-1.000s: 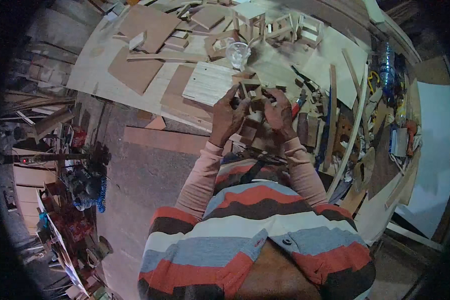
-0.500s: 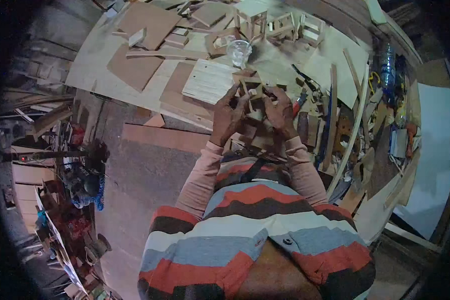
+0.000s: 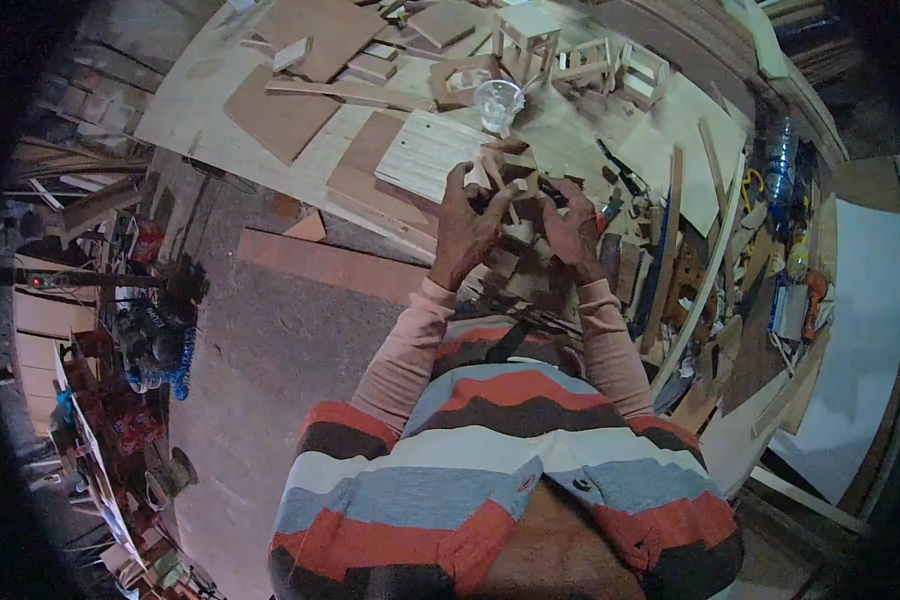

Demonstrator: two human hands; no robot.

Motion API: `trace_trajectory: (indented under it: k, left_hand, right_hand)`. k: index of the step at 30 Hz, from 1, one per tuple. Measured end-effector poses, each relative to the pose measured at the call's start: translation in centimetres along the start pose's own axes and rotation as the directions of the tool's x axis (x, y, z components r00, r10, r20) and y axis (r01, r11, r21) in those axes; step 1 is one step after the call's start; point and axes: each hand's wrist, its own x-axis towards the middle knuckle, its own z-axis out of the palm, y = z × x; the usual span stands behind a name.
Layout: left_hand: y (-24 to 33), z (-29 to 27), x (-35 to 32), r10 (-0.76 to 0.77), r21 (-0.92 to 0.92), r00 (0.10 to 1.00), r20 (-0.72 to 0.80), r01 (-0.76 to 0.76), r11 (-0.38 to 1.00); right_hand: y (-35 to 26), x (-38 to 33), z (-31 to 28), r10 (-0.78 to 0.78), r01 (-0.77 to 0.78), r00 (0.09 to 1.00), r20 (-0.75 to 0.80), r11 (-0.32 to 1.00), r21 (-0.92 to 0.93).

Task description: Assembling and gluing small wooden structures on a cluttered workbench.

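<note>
Just beyond my body, both hands are at a small wooden frame of thin strips (image 3: 503,185). My left hand (image 3: 468,228) has its thumb and fingers closed on the near-left side of it. My right hand (image 3: 573,238) is curled close by on the right, fingers bent inward; what it grips, if anything, is too dark to make out. A pale grooved wooden panel (image 3: 428,155) lies beside my left hand. Beyond the hands stands a clear plastic cup (image 3: 499,104) with whitish contents. Wood blocks below the hands are partly in shadow.
Small wooden stool-like frames (image 3: 582,66) stand at the far side of the table (image 3: 195,110). Brown boards (image 3: 280,112) lie at the left. Strips, offcuts and tools crowd the right, near a plastic bottle (image 3: 780,165) and a white sheet (image 3: 838,330).
The view has shifted slightly, so the table items sit a little farther right. The small frame has turned between my hands, and my right hand's fingers have moved a little off it.
</note>
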Motion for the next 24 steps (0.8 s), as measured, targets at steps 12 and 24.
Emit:
trace_trajectory:
  k: [12,24]
  left_hand:
    - [2.1,-1.9,-1.7,-0.057,-0.412,0.991,0.117,0.101,0.905]
    - [0.2,-4.1,-2.1,-0.096,-0.424,0.974,0.207,0.178,0.888]
  right_hand:
    - [-7.2,-2.7,-1.2,0.18,-0.208,0.95,0.256,0.974,0.087]
    - [-7.3,-2.1,-1.5,0.182,-0.282,0.942,0.283,0.885,0.37]
